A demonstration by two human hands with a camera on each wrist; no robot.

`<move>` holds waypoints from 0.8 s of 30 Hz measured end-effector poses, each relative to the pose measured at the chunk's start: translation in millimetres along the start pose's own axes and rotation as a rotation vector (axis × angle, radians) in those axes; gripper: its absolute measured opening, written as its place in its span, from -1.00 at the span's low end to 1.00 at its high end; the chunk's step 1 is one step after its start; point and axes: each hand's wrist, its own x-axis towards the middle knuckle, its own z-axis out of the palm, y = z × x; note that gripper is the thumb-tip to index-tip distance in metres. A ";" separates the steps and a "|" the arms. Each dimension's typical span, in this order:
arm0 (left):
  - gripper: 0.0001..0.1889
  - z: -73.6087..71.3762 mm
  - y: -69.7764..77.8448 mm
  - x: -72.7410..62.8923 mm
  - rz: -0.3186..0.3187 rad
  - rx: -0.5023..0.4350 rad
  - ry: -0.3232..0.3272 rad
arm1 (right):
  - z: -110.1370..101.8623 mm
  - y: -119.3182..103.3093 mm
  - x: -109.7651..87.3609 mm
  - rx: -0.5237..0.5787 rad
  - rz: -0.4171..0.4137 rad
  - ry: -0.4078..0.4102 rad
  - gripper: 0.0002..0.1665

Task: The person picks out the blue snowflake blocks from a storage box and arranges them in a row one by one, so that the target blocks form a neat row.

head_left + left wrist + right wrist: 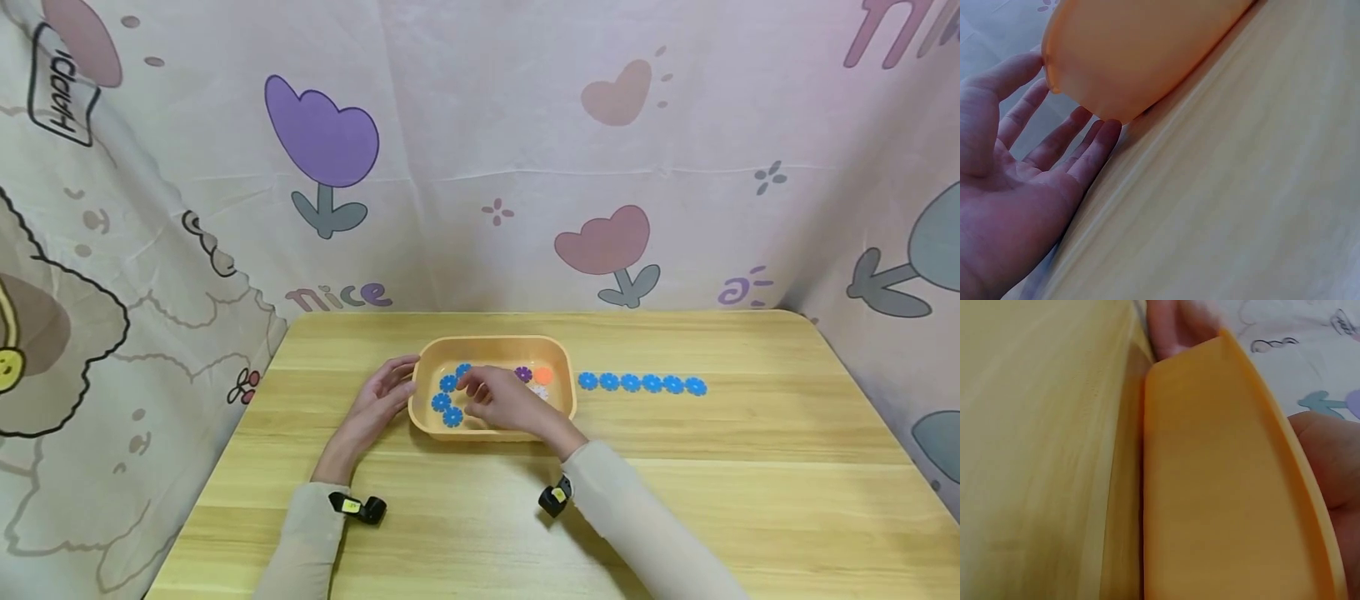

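Note:
An orange plastic basin (491, 435) stands on the table with blue flower-shaped discs (441, 402) inside its left part. My left hand (378, 398) is at the basin's left end; in the left wrist view its fingertips (1110, 128) touch the outer wall and rim, thumb at the top edge. My right hand (506, 400) reaches over the front rim into the basin, bent fingers close to the blue discs, with a gap between thumb and index finger. Nothing shows in that gap. In the right wrist view the basin wall hides most of this hand.
Also in the basin are a purple disc (522, 374), an orange disc (543, 376) and a white disc (539, 391), partly behind the right hand. To the basin's right, several blue discs (631, 382) lie in a row on the wooden table (450, 525). A patterned cloth (465, 100) hangs behind.

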 end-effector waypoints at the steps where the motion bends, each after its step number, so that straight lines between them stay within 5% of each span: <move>1: -0.47 -0.3 0.1 0.0 0.001 -0.001 0.000 | 1.4 -0.5 2.3 -0.014 -0.006 -0.009 -0.66; 9: -0.47 -1.2 0.6 0.3 0.001 -0.018 -0.008 | 11.6 5.2 15.1 -0.020 -0.038 -0.092 -0.67; 24: -0.47 -0.6 -1.4 0.7 0.008 -0.033 -0.004 | 15.2 6.0 21.6 -0.127 -0.046 -0.111 -0.74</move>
